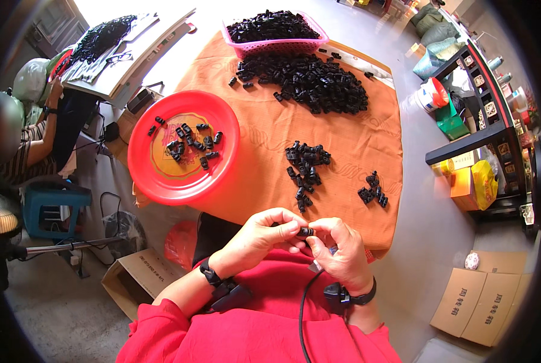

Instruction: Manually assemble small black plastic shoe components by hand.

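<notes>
Grey concrete floor (pixel 430 199), cardboard boxes (pixel 485 299), blue stool (pixel 55 202) (sunlit)

— What colours do the round plastic plate (pixel 161 181) and the woven plastic basket (pixel 276 46) have?
— Red with a yellow centre; pink. The small plastic clips (pixel 306 81) are black, the tablecloth (pixel 343 145) orange.

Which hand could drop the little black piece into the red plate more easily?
Probably the left hand. Both hands pinch the small black piece together, but the red plate sits up and to the left, on that hand's side. The right hand would have to cross over the left one to get there.
</notes>
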{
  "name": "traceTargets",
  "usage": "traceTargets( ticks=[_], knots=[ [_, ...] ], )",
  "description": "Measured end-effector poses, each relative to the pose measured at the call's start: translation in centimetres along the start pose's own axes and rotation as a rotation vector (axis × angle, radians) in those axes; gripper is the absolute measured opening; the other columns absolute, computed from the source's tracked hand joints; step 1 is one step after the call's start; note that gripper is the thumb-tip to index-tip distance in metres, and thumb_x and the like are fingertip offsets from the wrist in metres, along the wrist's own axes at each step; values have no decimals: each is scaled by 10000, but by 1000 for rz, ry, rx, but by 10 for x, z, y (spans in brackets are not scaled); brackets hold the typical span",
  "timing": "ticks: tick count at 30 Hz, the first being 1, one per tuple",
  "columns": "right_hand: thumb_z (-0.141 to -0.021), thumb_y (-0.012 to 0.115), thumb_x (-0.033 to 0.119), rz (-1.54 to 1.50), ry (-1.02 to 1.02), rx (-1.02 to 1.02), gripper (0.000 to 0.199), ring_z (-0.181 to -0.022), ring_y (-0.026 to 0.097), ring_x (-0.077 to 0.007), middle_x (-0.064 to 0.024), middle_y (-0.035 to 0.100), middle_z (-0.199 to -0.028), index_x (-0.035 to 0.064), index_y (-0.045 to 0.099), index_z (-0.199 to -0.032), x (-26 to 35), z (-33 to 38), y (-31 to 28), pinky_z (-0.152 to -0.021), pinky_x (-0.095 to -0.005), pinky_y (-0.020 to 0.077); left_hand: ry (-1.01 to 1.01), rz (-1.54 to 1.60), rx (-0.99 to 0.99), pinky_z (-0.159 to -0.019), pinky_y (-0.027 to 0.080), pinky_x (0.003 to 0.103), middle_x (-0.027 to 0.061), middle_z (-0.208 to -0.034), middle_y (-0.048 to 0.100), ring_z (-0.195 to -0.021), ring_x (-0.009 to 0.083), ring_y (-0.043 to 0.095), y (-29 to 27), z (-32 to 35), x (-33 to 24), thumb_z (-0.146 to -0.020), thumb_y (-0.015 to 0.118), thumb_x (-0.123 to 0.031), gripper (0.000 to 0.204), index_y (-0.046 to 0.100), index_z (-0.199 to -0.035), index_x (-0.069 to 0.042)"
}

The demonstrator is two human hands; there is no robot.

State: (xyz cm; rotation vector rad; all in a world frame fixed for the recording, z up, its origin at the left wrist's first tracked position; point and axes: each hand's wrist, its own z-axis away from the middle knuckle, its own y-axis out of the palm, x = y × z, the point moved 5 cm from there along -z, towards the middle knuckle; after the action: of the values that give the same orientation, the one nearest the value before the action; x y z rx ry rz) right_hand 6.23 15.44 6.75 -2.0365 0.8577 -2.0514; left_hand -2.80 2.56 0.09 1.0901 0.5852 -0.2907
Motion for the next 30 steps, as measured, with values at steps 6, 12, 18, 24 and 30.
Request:
traceTargets(
  ticks=[6,12,18,24,30],
  knots=[
    [-772,741,11,278,-254,-110,268,-615,608,-271,-79,619,-766,69,578,-977,22,0,2,-551,-358,463,-55,271,77,-761,554,270,78,-1033,670,-872,150,663,4,3,2,-950,644,-222,296,614,-1171,-27],
    [-767,754,32,502,-436,-135,273,-572,568,-250,-58,602,-790,80,573,-965,28,3,12,-513,-359,411,-40,260,65,-749,551,261,59,-1022,650,-862,136,648,0,4,5,-943,655,-250,327,606,-1180,-31],
    [-775,755,40,292,-387,-57,269,-574,573,-255,-62,608,-763,74,574,-972,22,4,18,-533,-365,442,-12,223,68,-572,443,207,42,-952,653,-766,104,612,0,4,5,-930,674,-248,296,624,-1132,-38],
    [-786,759,61,127,-170,-38,428,-628,622,-231,-71,654,-821,39,603,-1184,19,3,12,-576,-354,491,-38,91,11,-597,424,184,-30,-840,585,-695,40,511,-2,2,8,-977,615,-259,216,641,-1085,-74],
    [-775,759,42,248,-288,-1,451,-610,609,-212,-76,644,-792,34,613,-1201,23,-2,13,-563,-331,485,-56,117,-17,-569,351,185,-50,-816,548,-666,35,446,1,0,11,-984,608,-290,191,593,-922,-110]
  ],
)
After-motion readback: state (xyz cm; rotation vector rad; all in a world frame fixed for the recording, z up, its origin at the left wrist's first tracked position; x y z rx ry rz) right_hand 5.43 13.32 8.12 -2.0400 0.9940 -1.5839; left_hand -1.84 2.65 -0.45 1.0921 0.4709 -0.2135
